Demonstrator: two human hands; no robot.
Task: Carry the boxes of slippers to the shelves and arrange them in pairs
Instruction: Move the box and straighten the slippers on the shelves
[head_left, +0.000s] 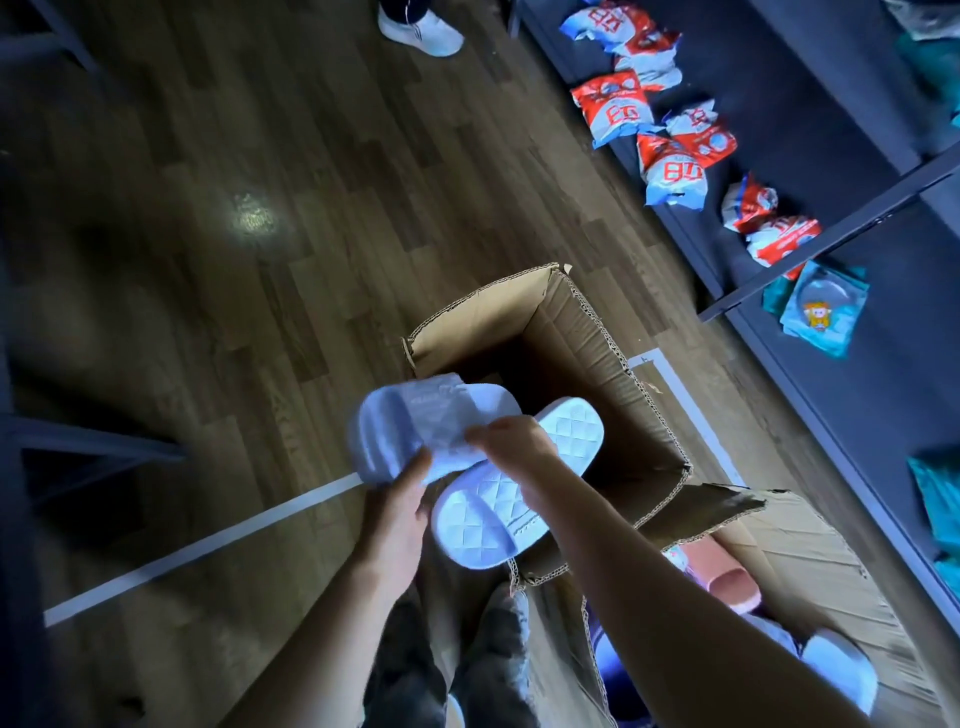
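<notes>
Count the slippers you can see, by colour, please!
White rubber slippers: 3
Pink rubber slipper: 1
Total: 4 clearly in view

Shop, stocked shelf (810, 171), packaged goods (618, 106), carton (582, 332)

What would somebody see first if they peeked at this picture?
The white slippers in the middle stand out bright against the dark floor. The left hand and right hand hold them over an open cardboard box. Next come the red and white packets strewn along the dark shelf at the upper right.
</notes>
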